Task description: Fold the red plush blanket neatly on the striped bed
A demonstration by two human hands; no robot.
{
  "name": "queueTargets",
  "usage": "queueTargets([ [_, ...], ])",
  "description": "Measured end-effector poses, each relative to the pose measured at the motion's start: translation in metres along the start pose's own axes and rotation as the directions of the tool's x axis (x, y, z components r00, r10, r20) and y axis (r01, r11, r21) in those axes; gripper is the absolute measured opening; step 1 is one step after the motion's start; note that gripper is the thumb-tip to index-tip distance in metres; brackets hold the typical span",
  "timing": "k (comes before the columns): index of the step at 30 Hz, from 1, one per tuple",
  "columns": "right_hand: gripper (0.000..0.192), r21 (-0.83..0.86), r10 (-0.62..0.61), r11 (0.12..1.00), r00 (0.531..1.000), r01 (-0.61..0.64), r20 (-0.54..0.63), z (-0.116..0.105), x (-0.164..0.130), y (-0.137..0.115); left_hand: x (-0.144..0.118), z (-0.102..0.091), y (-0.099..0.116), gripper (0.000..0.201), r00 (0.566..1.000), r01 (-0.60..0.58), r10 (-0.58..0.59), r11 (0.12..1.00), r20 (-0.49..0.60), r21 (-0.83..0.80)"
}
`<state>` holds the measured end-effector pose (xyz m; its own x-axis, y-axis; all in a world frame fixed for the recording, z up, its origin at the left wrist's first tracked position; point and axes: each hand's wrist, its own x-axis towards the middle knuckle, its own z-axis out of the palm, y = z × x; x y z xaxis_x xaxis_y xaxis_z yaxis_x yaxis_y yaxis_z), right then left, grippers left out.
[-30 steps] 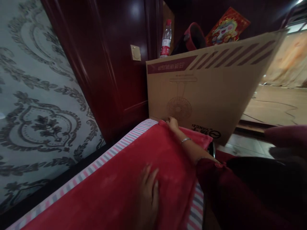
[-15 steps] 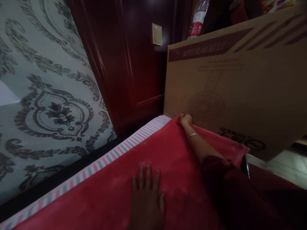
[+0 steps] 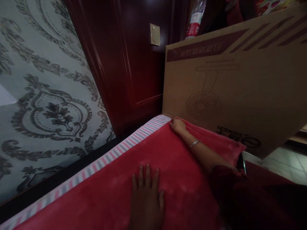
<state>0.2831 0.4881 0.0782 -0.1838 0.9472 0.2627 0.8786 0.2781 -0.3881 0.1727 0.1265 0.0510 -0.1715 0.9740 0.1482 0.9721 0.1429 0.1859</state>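
The blanket (image 3: 168, 166) looks soft, light and limp — best gripped at its far corner by the box (image 3: 235, 89). There the right hand (image 3: 177, 125) has its fingers closed on the edge; the left hand (image 3: 147, 199) lies flat, fingers spread.

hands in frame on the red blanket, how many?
2. The left hand lies flat, fingers spread, on the red blanket near the bottom edge. The right hand grips the blanket's far corner beside the cardboard box. No others visible.
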Motion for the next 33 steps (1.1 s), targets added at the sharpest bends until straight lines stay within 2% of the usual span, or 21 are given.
queueTargets([
  [4,0.046,-0.069,-0.099,0.991,0.981,0.111,0.166,0.009,-0.007,0.012,-0.002,0.004,-0.001,0.061,0.999,-0.009,0.01,1.0,-0.039,0.012],
  [9,0.055,-0.119,-0.133,0.979,0.957,0.168,0.258,-0.001,-0.015,0.018,-0.003,0.006,-0.002,0.057,0.996,-0.012,0.016,0.999,-0.083,0.05],
  [12,0.057,-0.161,-0.115,0.974,0.957,0.162,0.266,-0.013,-0.033,0.026,-0.002,0.006,-0.002,0.056,0.996,-0.013,0.019,0.998,-0.089,0.064],
  [19,0.055,-0.283,0.006,0.957,0.972,0.062,0.233,-0.053,-0.091,0.072,0.003,0.004,0.002,0.055,0.995,-0.029,0.041,0.991,-0.094,0.133],
  [23,0.058,-0.305,0.069,0.952,0.984,-0.016,0.166,-0.06,-0.128,0.078,0.003,-0.002,0.002,0.057,0.992,-0.028,0.045,0.989,-0.117,0.148],
  [25,0.06,-0.29,0.055,0.957,0.982,0.0,0.182,-0.061,-0.149,0.079,0.003,-0.005,0.002,0.06,0.982,-0.107,0.125,0.986,-0.14,0.129],
  [27,0.06,-0.281,0.049,0.96,0.978,0.01,0.202,-0.065,-0.166,0.08,0.003,-0.009,0.002,0.06,0.959,-0.259,0.269,0.96,-0.093,0.107],
  [29,0.059,-0.278,0.071,0.96,0.976,-0.011,0.205,-0.073,-0.177,0.08,0.005,-0.011,0.003,0.057,0.925,-0.378,0.379,0.923,0.001,0.076],
  [33,0.057,-0.263,0.112,0.964,0.963,-0.045,0.245,-0.088,-0.192,0.067,0.001,-0.017,0.009,0.057,0.923,-0.37,0.362,0.928,0.134,0.045],
])
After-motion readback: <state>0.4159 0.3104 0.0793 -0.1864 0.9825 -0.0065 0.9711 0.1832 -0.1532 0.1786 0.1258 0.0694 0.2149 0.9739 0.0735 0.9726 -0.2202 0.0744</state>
